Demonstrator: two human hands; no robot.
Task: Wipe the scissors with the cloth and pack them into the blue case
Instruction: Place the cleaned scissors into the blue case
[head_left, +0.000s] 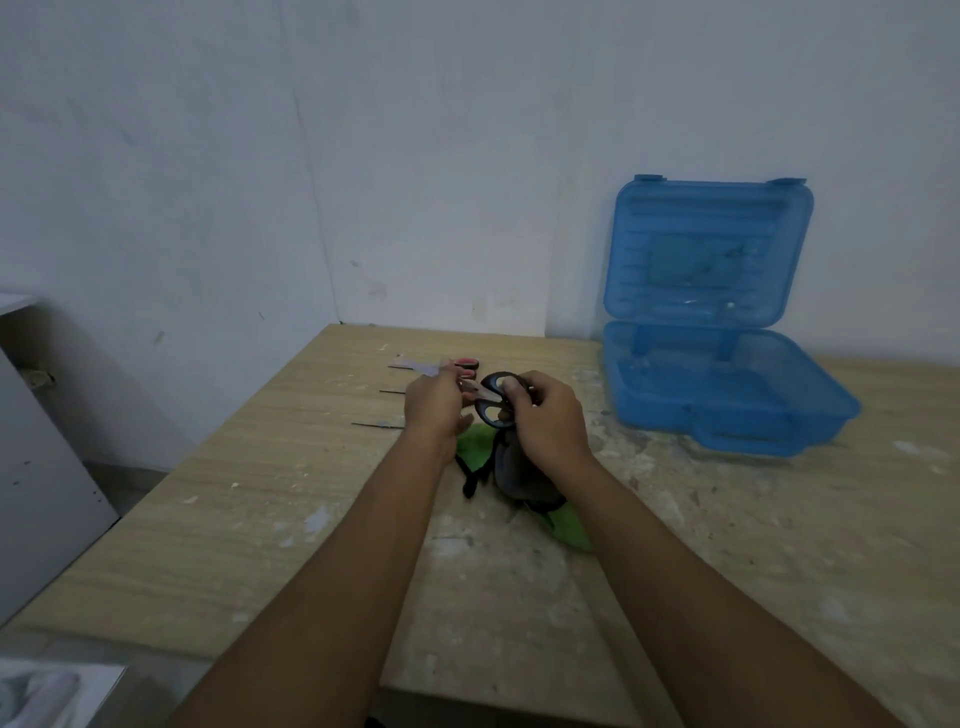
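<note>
Grip of the right hand (550, 415): fingers curled about the loops of the black-handled scissors (493, 400), one fingertip showing through the upper loop. Grip of the left hand (434, 405): closed on the blade end of the same scissors, which are held just above the counter (249, 519), a pale wood-grain top with white smears. A crumpled green and grey cloth (511, 473) with a black cord lies on the counter directly beneath and near-side of both hands; contact with the right hand cannot be determined. The translucent blue plastic case (727, 415) stands open at the far right of the counter, well apart from the hands, lid upright against the wall (311, 156). Red-handled scissors (465, 364) lie beyond the left hand. Two further blade tips project from behind that hand; their handles are hidden.
</note>
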